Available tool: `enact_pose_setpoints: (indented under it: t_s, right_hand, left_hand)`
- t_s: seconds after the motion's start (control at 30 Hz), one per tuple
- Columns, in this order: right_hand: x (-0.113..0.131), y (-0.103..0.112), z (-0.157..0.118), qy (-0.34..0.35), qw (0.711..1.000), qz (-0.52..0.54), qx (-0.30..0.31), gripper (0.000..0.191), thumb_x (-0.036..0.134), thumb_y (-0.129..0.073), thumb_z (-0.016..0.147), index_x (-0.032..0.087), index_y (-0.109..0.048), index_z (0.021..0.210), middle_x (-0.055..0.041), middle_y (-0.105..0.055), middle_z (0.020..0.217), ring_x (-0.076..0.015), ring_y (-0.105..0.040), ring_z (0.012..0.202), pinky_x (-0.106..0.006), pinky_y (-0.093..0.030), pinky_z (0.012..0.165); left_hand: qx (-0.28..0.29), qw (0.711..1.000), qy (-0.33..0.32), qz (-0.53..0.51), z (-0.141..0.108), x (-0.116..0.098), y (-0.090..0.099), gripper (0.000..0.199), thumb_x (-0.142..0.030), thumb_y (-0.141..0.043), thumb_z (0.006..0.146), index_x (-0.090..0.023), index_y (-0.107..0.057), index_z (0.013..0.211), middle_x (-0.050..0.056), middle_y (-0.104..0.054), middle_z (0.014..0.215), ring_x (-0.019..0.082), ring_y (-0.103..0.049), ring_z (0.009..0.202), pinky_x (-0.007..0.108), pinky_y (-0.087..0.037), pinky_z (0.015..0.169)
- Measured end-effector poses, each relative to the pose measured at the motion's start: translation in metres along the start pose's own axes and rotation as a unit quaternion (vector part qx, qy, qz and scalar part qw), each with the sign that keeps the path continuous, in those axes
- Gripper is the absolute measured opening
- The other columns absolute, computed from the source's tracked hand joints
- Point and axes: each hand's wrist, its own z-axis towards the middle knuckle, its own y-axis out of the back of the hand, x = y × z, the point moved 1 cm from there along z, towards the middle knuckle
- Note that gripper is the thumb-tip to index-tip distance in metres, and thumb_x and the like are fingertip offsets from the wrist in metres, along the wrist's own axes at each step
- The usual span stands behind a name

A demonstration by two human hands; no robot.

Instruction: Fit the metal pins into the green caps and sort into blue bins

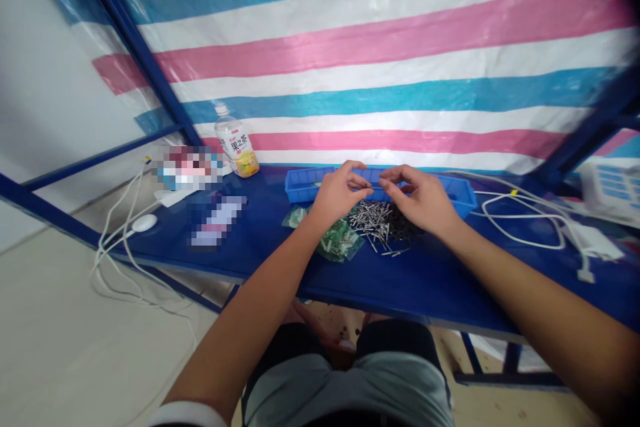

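Observation:
My left hand (339,195) and my right hand (419,199) face each other above the table, fingertips a small gap apart. The fingers of each are curled into a pinch. Something small and dark seems to sit at the fingertips, too small to name. Below them lies a loose pile of thin metal pins (376,221), which look like rivets; my right hand hides part of it. A clear bag with green and pale small pieces (340,243) lies beside the pile, under my left wrist. Behind my hands stands a long blue plastic tray (300,188), partly covered by them.
A drink bottle (237,143) stands at the back left of the blue table (360,283). White cables (525,197) and a white power adapter (593,240) lie at right. More cables (127,213) hang over the left end. A striped plastic sheet (350,53) hangs behind.

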Motion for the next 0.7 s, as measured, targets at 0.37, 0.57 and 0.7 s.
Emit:
enact_pose_setpoints:
  t_s: [0.37, 0.57, 0.7]
  right_hand:
    - [0.003, -0.002, -0.003, 0.113, 0.981, -0.098, 0.123, 0.014, 0.028, -0.06, 0.098, 0.027, -0.074, 0.098, -0.0044, -0.078, 0.097, -0.023, -0.072, 0.083, -0.042, -0.057, 0.079]
    - [-0.006, -0.003, -0.001, 0.076, 0.986, -0.117, 0.093, 0.015, 0.026, -0.061, 0.096, 0.024, -0.075, 0.102, -0.0054, -0.081, 0.099, -0.0216, -0.073, 0.076, -0.039, -0.057, 0.075]
    - [-0.01, -0.002, 0.001, 0.061, 0.988, -0.118, 0.081, 0.017, 0.026, -0.061, 0.097, 0.022, -0.076, 0.104, -0.0077, -0.082, 0.101, -0.0233, -0.075, 0.079, -0.039, -0.057, 0.077]
  left_hand:
    - [0.08, 0.986, -0.065, 0.134, -0.002, 0.0, -0.002, 0.061, -0.006, -0.071, 0.082, -0.028, -0.061, 0.138, 0.004, -0.08, 0.1, 0.025, -0.078, 0.09, 0.039, -0.061, 0.086]
    - [0.048, 0.99, -0.081, 0.101, 0.0, 0.002, -0.003, 0.052, -0.007, -0.073, 0.086, -0.026, -0.062, 0.133, 0.004, -0.08, 0.1, 0.022, -0.078, 0.09, 0.039, -0.063, 0.088]
    - [0.017, 0.997, -0.064, 0.041, -0.001, -0.002, -0.002, 0.049, -0.011, -0.079, 0.087, -0.024, -0.063, 0.131, 0.005, -0.081, 0.1, 0.021, -0.079, 0.088, 0.038, -0.066, 0.086]
